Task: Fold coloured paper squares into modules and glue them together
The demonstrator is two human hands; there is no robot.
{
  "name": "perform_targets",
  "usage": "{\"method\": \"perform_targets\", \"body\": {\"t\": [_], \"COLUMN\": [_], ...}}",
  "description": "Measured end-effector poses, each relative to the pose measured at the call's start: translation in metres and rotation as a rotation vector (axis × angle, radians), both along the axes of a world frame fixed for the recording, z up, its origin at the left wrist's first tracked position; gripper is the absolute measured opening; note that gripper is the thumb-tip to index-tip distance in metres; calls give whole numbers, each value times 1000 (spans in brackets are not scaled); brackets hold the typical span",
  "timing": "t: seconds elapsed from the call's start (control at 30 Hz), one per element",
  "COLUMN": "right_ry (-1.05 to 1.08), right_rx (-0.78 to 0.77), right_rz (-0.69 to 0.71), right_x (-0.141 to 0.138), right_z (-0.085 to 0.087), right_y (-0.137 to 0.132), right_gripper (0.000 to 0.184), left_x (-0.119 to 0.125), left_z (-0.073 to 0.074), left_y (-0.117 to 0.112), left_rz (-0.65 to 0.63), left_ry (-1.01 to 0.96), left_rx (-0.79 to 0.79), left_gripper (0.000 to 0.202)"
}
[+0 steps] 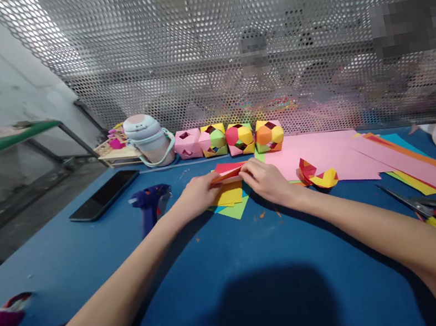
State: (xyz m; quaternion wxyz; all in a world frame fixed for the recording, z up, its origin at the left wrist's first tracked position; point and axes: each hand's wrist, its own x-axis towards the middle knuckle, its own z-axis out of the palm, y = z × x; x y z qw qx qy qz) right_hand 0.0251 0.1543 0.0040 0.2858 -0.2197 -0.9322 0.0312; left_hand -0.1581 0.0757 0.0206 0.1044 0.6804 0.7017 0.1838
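Between my two hands is a red-orange piece of folded paper (228, 174), lifted just over a small pile of coloured paper squares (232, 194). My left hand (201, 193) pinches its left end, and my right hand (261, 179) pinches the right end. Yellow, green, blue and red sheets show in the pile beneath. Right of my right hand lies a folded red and yellow paper piece (317, 175). A blue glue gun (149, 202) stands left of my left hand. Fingertips partly cover the paper's ends.
Several folded paper cubes (240, 139) line the back beside a lidded cup (150, 141). A phone (104, 195) lies at left. Large pink sheets (318, 159) and coloured strips spread at right, near scissors (429, 213). A perforated metal screen (198, 48) rises behind.
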Motion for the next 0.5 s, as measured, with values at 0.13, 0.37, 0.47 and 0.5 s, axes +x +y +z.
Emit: {"method": "perform_targets", "body": {"t": [0.13, 0.37, 0.47, 0.5], "right_ry": [-3, -371, -391, -394], "right_rx": [93, 208, 215, 215], "right_rz": [150, 225, 222, 217], "right_x": [6, -6, -7, -5], "right_z": [0, -15, -16, -15], "right_y": [-6, -7, -5, -5], "right_gripper": [27, 21, 21, 21], "left_x": [-4, -1, -1, -1], "left_z": [-1, 6, 7, 7], "left_y": [3, 0, 0, 0], "left_rz": [25, 28, 62, 75], "left_ry": [-18, -97, -125, -136], "left_rx": [42, 40, 37, 35], "left_gripper": [33, 34, 34, 34]}}
